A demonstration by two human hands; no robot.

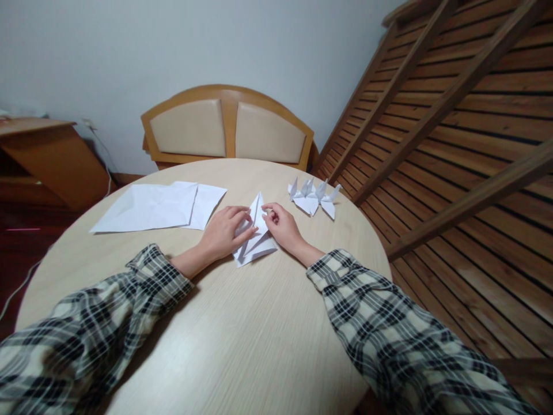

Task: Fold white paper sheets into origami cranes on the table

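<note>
A piece of white folded paper [258, 237] lies on the round table between my hands, its narrow point facing away from me and loose flaps toward me. My left hand [224, 231] rests over its left side, bent fingers and thumb holding it down. At the right edge, my right hand [284, 226] pinches the paper with thumb and curled fingers; the fingertips partly hide the fold there. Several folded paper cranes [314, 197] stand close together beyond my right hand.
White paper sheets [144, 206] lie overlapped on the left of the round table [242, 340]. A bed headboard [231, 128] stands behind the table. Wooden slats [466, 127] rise along the right, and a wooden desk [52, 153] stands at the left.
</note>
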